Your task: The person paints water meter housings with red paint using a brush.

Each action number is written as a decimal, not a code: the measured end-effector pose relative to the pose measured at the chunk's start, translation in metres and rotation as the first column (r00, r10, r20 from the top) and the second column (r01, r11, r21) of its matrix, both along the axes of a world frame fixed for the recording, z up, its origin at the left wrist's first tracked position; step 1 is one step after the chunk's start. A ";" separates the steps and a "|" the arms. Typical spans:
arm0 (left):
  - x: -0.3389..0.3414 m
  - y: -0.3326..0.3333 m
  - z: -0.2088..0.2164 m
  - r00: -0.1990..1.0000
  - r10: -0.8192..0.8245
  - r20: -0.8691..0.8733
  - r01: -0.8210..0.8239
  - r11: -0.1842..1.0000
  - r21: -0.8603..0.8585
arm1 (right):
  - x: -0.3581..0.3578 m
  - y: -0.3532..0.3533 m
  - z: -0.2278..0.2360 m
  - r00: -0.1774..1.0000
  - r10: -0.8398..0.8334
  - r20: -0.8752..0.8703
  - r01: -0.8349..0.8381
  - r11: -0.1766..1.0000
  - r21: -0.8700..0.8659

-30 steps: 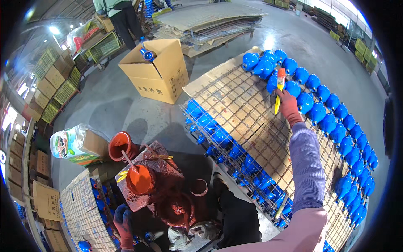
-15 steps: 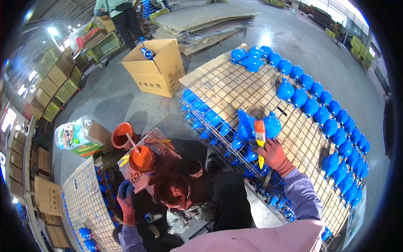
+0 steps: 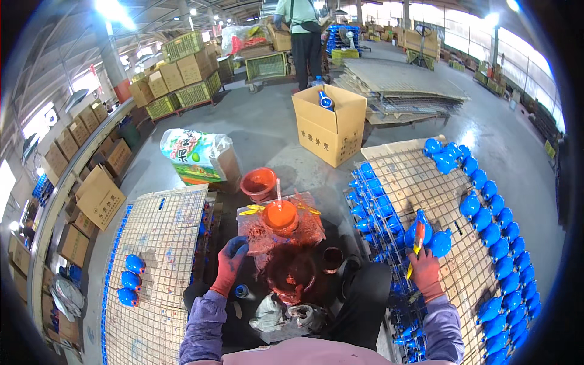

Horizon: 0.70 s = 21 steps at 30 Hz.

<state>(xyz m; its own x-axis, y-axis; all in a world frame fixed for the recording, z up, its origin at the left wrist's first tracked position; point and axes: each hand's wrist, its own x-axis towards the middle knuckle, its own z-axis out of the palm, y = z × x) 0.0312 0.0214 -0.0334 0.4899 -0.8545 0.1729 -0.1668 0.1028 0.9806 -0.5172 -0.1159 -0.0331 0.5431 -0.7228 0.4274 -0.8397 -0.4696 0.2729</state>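
My right hand [image 3: 424, 272], in a reddish work glove, is closed round a paintbrush [image 3: 418, 243] with a yellow handle and red-orange bristles. The brush points up and away, in front of a glossy blue casting [image 3: 412, 233]; I cannot tell whether the bristles touch it. A second blue casting [image 3: 440, 244] sits just right of the brush. My left hand [image 3: 229, 263], gloved in red with blue fingertips, is raised left of the paint things, its fingers loosely curved and apart. Nearest to it is a tub of orange-red paint [image 3: 280, 218] with a stick standing in it.
A wire-mesh rack [image 3: 398, 164] on my right bears rows of blue castings [image 3: 480, 219]. Another rack [image 3: 161, 234] on my left holds several castings [image 3: 131, 280]. Ahead stand a red bucket [image 3: 258, 184], a cardboard box [image 3: 331, 131] and a plastic-wrapped pack [image 3: 201, 157]. A person [image 3: 304, 42] stands beyond.
My view has swung left and up, so the racks and paint tubs appear further right. The brush stays in my right hand beside the same blue castings, now tilted differently.
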 end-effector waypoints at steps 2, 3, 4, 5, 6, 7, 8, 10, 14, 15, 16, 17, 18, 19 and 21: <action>-0.002 0.011 -0.002 1.000 -0.001 -0.019 0.001 1.000 -0.025 | 0.001 -0.008 -0.006 0.999 -0.022 -0.043 0.022 1.000 0.002; -0.005 0.018 -0.002 1.000 0.002 -0.026 -0.003 1.000 -0.031 | 0.001 -0.014 -0.006 0.997 -0.037 -0.064 0.036 0.999 -0.007; -0.008 0.024 -0.001 0.999 0.006 -0.031 -0.007 0.999 -0.036 | 0.002 -0.021 -0.004 0.997 0.017 -0.078 -0.020 0.999 -0.036; -0.012 0.031 0.001 0.996 -0.005 -0.092 0.001 0.999 -0.039 | 0.003 -0.028 0.001 0.993 0.062 -0.099 -0.068 0.996 -0.060; -0.017 0.038 0.003 0.988 -0.017 -0.153 0.010 0.999 -0.040 | 0.007 -0.034 0.008 0.987 0.089 -0.131 -0.099 0.993 -0.070; -0.023 0.045 0.008 0.973 0.005 -0.230 0.001 1.000 0.025 | 0.014 -0.041 0.018 0.996 0.074 -0.048 -0.077 0.994 -0.075; -0.027 0.053 0.013 0.975 -0.035 -0.219 0.034 0.999 -0.012 | 0.024 -0.050 0.031 0.999 0.041 0.021 -0.040 0.997 -0.061; -0.034 0.062 0.027 0.957 -0.074 -0.282 0.075 0.997 -0.010 | 0.045 -0.053 0.063 0.988 0.037 0.148 -0.035 0.999 -0.020; -0.040 0.069 0.058 0.923 -0.195 -0.331 0.188 0.981 -0.054 | 0.103 -0.019 0.135 0.873 0.244 0.421 -0.288 0.957 0.043; -0.040 0.065 0.067 0.924 -0.232 -0.302 0.229 0.972 -0.047 | 0.118 -0.004 0.151 0.813 0.292 0.504 -0.373 0.926 0.065; -0.041 0.060 0.075 0.917 -0.289 -0.274 0.284 0.957 -0.061 | 0.135 0.009 0.166 0.707 0.408 0.578 -0.497 0.868 -0.004; -0.042 0.054 0.084 0.904 -0.350 -0.245 0.343 0.937 -0.072 | 0.152 0.022 0.180 0.592 0.468 0.656 -0.594 0.804 -0.038; -0.044 0.048 0.092 0.864 -0.439 -0.246 0.420 0.898 -0.130 | 0.165 0.036 0.195 0.529 0.435 0.728 -0.659 0.752 0.029; -0.047 0.041 0.100 0.816 -0.526 -0.240 0.491 0.850 -0.192 | 0.182 0.047 0.206 0.426 0.380 0.821 -0.736 0.674 0.070; -0.061 0.030 0.111 0.727 -0.638 -0.255 0.579 0.769 -0.272 | 0.215 0.065 0.225 0.285 0.283 0.916 -0.847 0.522 0.102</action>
